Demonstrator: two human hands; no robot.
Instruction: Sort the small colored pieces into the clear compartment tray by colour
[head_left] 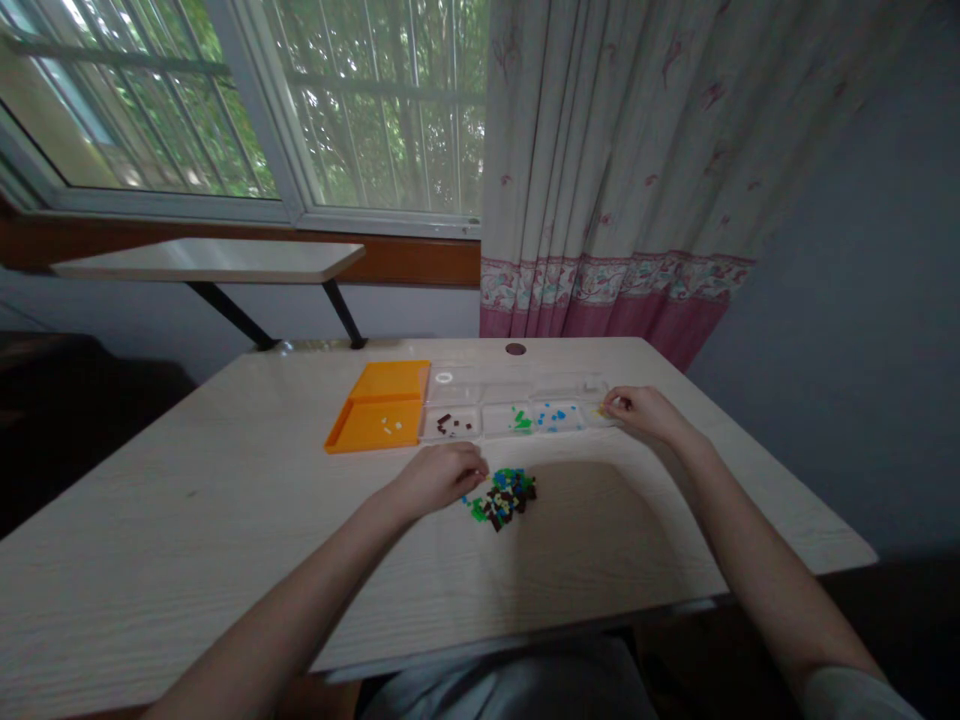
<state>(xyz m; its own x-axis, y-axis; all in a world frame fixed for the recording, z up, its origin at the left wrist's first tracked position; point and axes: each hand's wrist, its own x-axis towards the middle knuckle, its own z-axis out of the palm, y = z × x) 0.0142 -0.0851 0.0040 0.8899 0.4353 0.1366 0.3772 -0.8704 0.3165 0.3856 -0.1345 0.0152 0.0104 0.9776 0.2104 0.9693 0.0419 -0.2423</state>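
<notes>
My left hand (446, 474) is closed in a pinch at the upper left edge of a mixed pile of small building bricks (511, 497) in green, blue, brown and pale yellow. A tiny pale speck shows by its fingertips, too small to name. Farther right, my right hand (646, 410) pinches its fingers together over the rightmost clear compartment, beside some yellow pieces (600, 410). What its fingertips hold, if anything, is hidden. In the neighbouring clear boxes lie blue pieces (555, 415), green pieces (521, 419) and dark brown pieces (444, 424).
An orange case (390, 380) lies unfolded at the left end of the row, with several white pieces (391, 427) inside. Raised clear lids (502, 381) run behind the boxes. A raised shelf (225, 260) stands at the table's back left, and a curtain (600, 200) hangs behind.
</notes>
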